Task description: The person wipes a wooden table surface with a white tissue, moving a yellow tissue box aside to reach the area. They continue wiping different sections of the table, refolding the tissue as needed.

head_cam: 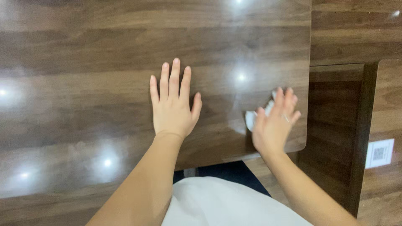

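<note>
My left hand lies flat, palm down, on the glossy dark wooden table, fingers stretched out and close together, holding nothing. My right hand presses a crumpled white tissue against the tabletop close to its right front corner. The tissue shows only at the hand's left side and above the fingers; the remainder is hidden under the palm. A ring sits on one finger of the right hand, which looks slightly blurred.
The table's rounded right front corner is just beside my right hand. Another wooden table stands at the right with a small white square label. Wooden flooring lies between them. White cloth covers my lap.
</note>
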{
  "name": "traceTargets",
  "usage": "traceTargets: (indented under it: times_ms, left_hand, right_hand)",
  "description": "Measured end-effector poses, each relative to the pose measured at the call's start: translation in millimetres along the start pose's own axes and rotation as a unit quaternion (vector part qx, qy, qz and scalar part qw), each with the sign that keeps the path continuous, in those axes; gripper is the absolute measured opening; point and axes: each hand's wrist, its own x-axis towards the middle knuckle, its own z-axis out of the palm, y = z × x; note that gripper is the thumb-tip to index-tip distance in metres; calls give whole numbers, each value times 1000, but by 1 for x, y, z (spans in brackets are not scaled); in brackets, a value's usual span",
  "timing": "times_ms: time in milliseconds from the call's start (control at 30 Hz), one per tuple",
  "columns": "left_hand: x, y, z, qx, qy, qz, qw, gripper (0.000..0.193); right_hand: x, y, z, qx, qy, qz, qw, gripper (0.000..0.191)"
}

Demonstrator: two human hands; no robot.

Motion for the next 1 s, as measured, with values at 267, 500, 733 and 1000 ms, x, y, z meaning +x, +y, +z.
traceTargets:
  times_ms: [267, 500, 733, 1000]
  left_hand:
    - [0, -16, 0, -193, 82, -3, 978, 43]
    - [2, -25, -7, -212, 72, 13, 975, 40]
    - [-56, -66, -31, -50, 50, -34, 997, 54]
    - [-85, -85, -37, 32, 15, -88, 995, 57]
  right_hand:
    - [-47, -86, 17, 36, -46, -233, 971, 73]
    - [-74, -19, -8, -55, -102, -287, 951, 68]
    - [-35, -57, 14, 13, -9, -176, 984, 72]
    - [-52, -148, 37, 16, -75, -333, 940, 75]
